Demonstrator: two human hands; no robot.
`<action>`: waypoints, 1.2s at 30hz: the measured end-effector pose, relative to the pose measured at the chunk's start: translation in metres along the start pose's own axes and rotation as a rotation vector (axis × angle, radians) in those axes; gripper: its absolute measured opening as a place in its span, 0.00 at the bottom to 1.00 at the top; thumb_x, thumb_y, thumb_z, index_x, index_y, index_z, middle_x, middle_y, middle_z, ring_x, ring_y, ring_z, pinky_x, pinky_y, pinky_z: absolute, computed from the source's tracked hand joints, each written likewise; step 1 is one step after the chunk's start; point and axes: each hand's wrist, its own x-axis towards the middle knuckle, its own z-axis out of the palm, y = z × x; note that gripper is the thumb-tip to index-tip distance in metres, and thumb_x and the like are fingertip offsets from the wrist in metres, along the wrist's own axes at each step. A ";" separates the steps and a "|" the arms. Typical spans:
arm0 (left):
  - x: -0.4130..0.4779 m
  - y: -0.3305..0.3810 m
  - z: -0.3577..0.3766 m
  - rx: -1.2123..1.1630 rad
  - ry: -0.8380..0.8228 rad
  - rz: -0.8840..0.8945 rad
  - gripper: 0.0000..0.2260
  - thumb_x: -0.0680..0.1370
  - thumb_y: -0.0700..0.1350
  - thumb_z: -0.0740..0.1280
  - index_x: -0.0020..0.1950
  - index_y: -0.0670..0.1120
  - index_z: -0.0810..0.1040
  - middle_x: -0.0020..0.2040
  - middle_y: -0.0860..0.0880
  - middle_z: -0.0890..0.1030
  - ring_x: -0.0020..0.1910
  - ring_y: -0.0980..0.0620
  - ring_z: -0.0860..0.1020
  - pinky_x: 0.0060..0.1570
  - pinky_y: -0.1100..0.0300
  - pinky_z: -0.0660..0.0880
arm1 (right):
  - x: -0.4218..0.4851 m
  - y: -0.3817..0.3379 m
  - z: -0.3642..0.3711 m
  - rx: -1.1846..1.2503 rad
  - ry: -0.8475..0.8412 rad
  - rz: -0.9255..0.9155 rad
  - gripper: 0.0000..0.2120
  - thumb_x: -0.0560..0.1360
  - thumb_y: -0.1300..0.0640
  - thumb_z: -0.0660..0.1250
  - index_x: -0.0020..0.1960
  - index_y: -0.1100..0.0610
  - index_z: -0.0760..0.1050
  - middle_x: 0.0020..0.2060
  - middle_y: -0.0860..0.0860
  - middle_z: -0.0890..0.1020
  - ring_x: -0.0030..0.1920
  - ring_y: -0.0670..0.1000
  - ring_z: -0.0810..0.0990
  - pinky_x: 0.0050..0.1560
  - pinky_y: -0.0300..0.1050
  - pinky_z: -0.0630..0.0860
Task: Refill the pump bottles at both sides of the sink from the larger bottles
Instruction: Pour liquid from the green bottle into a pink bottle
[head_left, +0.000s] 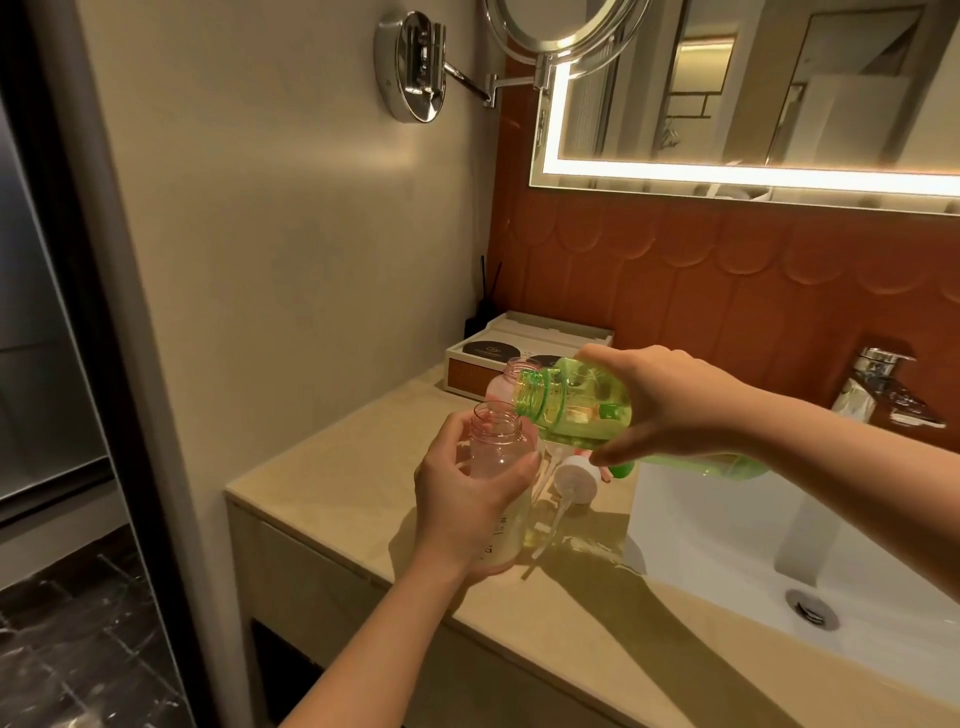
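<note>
My left hand (470, 499) grips a clear pinkish pump bottle (496, 441) with its top off, held above the counter's left part. My right hand (670, 405) holds a larger green bottle (576, 410) tipped on its side, its open mouth just above and to the right of the pump bottle's opening. No stream of liquid is plain to see. A second pinkish open bottle (501, 387) stands behind them. A white pump head (574, 480) with its tube lies on the counter under the green bottle.
The beige counter (332, 462) ends at a wall on the left. A white sink (727, 535) with a drain (813, 605) lies to the right, a chrome tap (878, 389) behind it. A tray box (524, 348) sits at the back. A small green cap (621, 469) lies by the sink rim.
</note>
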 end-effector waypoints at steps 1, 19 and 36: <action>0.000 0.000 0.000 0.000 -0.003 0.000 0.16 0.67 0.46 0.77 0.50 0.51 0.76 0.45 0.58 0.81 0.43 0.64 0.79 0.39 0.73 0.74 | 0.000 0.000 -0.001 -0.002 -0.002 -0.003 0.47 0.64 0.43 0.76 0.75 0.48 0.54 0.64 0.51 0.74 0.55 0.52 0.76 0.49 0.41 0.75; -0.001 -0.001 -0.001 0.013 -0.013 -0.022 0.16 0.67 0.49 0.76 0.51 0.55 0.75 0.46 0.60 0.80 0.45 0.65 0.78 0.41 0.68 0.73 | 0.003 -0.004 -0.008 -0.078 -0.001 -0.015 0.44 0.63 0.44 0.77 0.73 0.47 0.58 0.60 0.49 0.77 0.55 0.52 0.77 0.52 0.48 0.79; -0.001 -0.002 -0.001 0.022 -0.014 0.004 0.17 0.65 0.53 0.75 0.50 0.57 0.74 0.45 0.59 0.81 0.45 0.62 0.79 0.43 0.65 0.75 | 0.005 -0.007 -0.016 -0.147 -0.027 -0.026 0.43 0.63 0.46 0.76 0.73 0.48 0.59 0.60 0.50 0.77 0.56 0.53 0.77 0.50 0.46 0.79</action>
